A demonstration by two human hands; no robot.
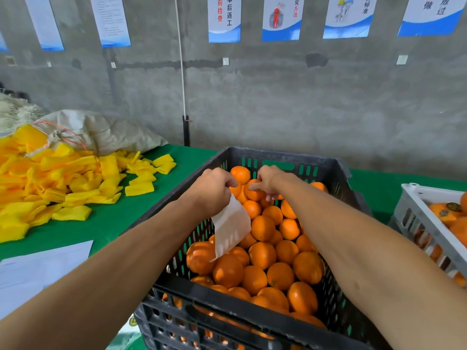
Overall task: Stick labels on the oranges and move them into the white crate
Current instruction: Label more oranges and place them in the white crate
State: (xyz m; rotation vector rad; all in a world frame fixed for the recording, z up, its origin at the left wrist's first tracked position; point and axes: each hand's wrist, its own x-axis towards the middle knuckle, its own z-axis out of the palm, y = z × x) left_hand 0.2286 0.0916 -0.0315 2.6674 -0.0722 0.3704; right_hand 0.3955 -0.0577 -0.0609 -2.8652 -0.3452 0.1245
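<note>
Green table (pixel 161 183) is carrying the black crate (pixel 227 309) of oranges (pixel 262 253); white crate (pixel 414 198) is sitting right. My left hand (pixel 214 188) is pinching the limp label sheet (pixel 231 228); my right hand (pixel 269 181) is fingering one firm, round orange (pixel 254 193), best cupped whole

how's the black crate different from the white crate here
The black crate sits in front of the person, wholly in view; the white crate stands at the right, cut off by the frame edge. The black crate is piled with many oranges; only a few show in the white crate. At least one fruit in the white crate carries a dark label; none shows in the black one. Both have slotted walls and stand on the green table.
</note>
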